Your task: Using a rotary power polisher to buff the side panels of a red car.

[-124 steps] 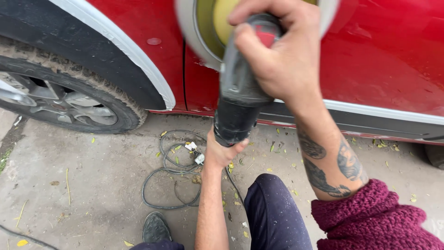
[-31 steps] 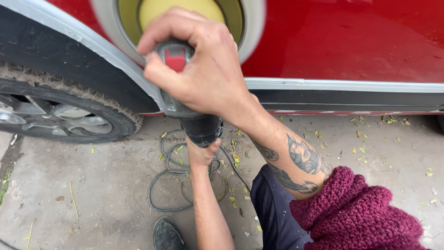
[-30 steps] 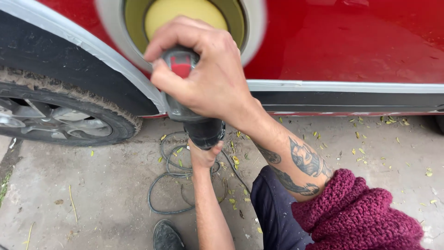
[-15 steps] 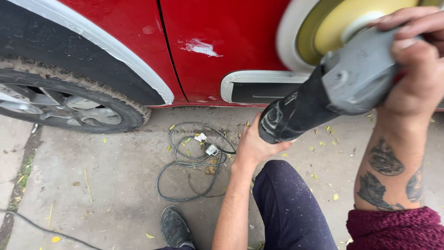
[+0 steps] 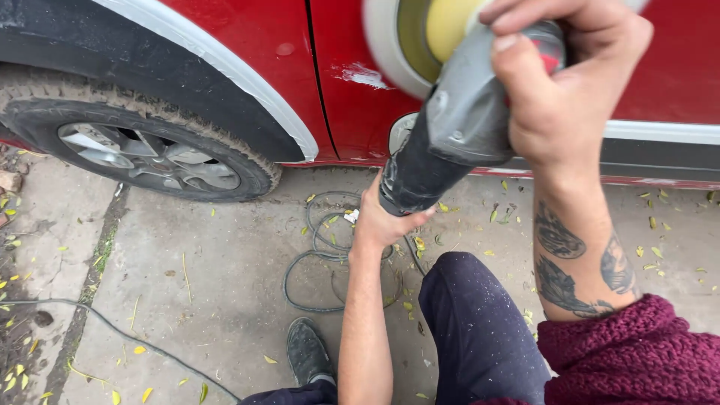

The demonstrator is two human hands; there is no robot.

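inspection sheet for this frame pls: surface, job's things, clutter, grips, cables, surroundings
Surface: red car panel with a whitish smear beside the door seam; grey trim strip lower down.
Job's things: grey and black polisher, its yellow pad blurred against the panel.
Clutter: yellow leaves scattered on the concrete ground.
Grips: left hand holds the polisher's rear end; right hand wraps over its head.
Cables: coiled dark cord on the ground under the left hand; a thin cord runs across the lower left.
Surroundings: front wheel at left; the person's dark trouser leg and shoe below.
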